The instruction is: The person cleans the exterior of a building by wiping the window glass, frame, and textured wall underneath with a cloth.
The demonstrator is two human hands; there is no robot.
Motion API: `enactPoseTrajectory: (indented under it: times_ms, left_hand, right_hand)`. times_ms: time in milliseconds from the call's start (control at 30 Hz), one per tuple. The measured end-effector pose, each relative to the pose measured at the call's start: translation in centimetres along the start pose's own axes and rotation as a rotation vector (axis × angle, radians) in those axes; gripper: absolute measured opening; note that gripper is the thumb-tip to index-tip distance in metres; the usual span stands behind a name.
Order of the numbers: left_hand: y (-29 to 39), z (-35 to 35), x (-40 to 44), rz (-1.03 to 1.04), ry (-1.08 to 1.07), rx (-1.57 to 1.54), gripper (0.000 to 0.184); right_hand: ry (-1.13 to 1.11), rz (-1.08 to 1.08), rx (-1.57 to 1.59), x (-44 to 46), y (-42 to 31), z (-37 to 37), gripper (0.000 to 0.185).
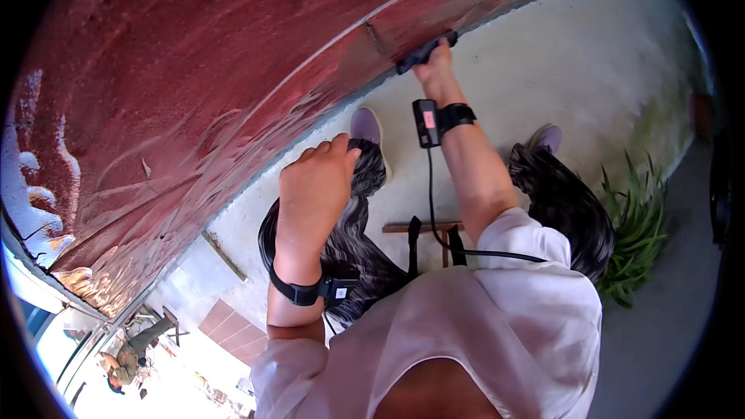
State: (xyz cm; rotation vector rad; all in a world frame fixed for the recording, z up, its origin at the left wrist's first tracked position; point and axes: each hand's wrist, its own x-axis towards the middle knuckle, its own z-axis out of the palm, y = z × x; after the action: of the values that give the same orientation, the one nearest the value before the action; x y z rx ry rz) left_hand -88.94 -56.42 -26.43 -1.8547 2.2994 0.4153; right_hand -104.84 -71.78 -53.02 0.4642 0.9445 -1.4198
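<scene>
Head view: right hand (436,70) outstretched, gripping dark pad (420,55) at red wall (233,46); left hand (317,180) bent inward, curled, contents unclear.

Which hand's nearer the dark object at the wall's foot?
Right. The right hand grips the dark object at the red wall's foot; the left hand is apart from it, back toward the body.

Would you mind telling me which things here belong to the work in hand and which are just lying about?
Part of the work:
- dark cloth, or something like it, in the right hand
- red wall, with the cloth at its foot

Apparently just there:
- narrow strip on the ground near the wall
- green plant beyond the right leg
</scene>
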Motion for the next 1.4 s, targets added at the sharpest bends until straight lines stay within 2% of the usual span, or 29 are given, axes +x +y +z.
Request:
enactPoseTrajectory:
  times_ms: [33,100,200,267,333,433,500,600,667,933,1000,1100,1167,1200,1267,1333,1400]
  left_hand:
    - [0.0,0.1,0.0,0.028,-0.004,-0.005,0.025]
    - [0.1,0.0,-0.1,0.045,-0.013,-0.013,0.025]
    - [0.5,0.0,-0.5,0.228,-0.181,-0.187,0.027]
    - [0.8,-0.1,-0.6,0.267,-0.216,-0.223,0.027]
    - [1.1,-0.8,-0.5,0.3,-0.302,-0.271,0.027]
    - [0.7,-1.1,-0.6,0.25,-0.248,-0.389,0.026]
    - [0.5,-0.9,-0.5,0.255,-0.236,-0.393,0.026]
    - [0.6,-0.7,-0.5,0.228,-0.205,-0.343,0.025]
    - [0.7,-0.6,-0.5,0.248,-0.209,-0.321,0.025]
    - [1.5,-1.2,0.2,0.323,-0.155,-0.384,0.021]
    - [1.6,-1.3,0.4,0.321,-0.155,-0.371,0.021]
    - [1.7,-1.1,0.3,0.317,-0.154,-0.337,0.022]
    - [1.7,-0.8,0.3,0.324,-0.144,-0.319,0.022]
    - [1.7,-0.7,0.3,0.329,-0.136,-0.316,0.022]
    - [1.9,-0.5,0.3,0.341,-0.122,-0.314,0.022]
    - [2.2,-0.6,0.4,0.376,-0.059,-0.334,0.018]
    - [2.4,-0.8,0.6,0.365,-0.053,-0.324,0.018]
  right_hand:
    - [0.064,-0.054,-0.019,0.4,-0.6,0.1,0.042]
    - [0.047,-0.201,-0.025,1.0,0.2,-0.4,0.041]
    - [0.09,-0.132,-0.019,-0.3,5.5,-1.3,0.044]
    - [0.136,0.102,-0.129,-4.6,9.5,-0.8,0.051]
    - [0.071,0.26,0.014,-6.2,14.6,-1.5,0.054]
    - [0.046,0.462,0.108,-9.0,19.3,-1.1,0.056]
    - [0.107,0.599,0.083,-10.5,19.7,-0.4,0.057]
    - [0.162,0.647,0.086,-10.1,18.1,-0.1,0.053]
    - [-0.121,0.601,0.173,-7.8,16.4,-0.8,0.047]
    - [0.004,0.245,-0.016,-3.4,4.0,0.3,0.05]
    - [0.092,0.173,-0.071,-3.0,-0.5,1.6,0.05]
    - [0.089,0.075,-0.108,-2.7,-6.2,3.1,0.049]
    - [-0.016,-0.128,-0.048,-1.9,-8.8,3.8,0.047]
    - [-0.022,-0.138,-0.049,-1.9,-9.2,4.2,0.047]
    - [-0.104,-0.304,-0.017,-2.0,-8.8,4.7,0.047]
    - [-0.088,-0.513,-0.145,-4.6,-5.3,5.0,0.05]
    - [-0.087,-0.491,-0.227,-7.5,-1.1,4.5,0.05]
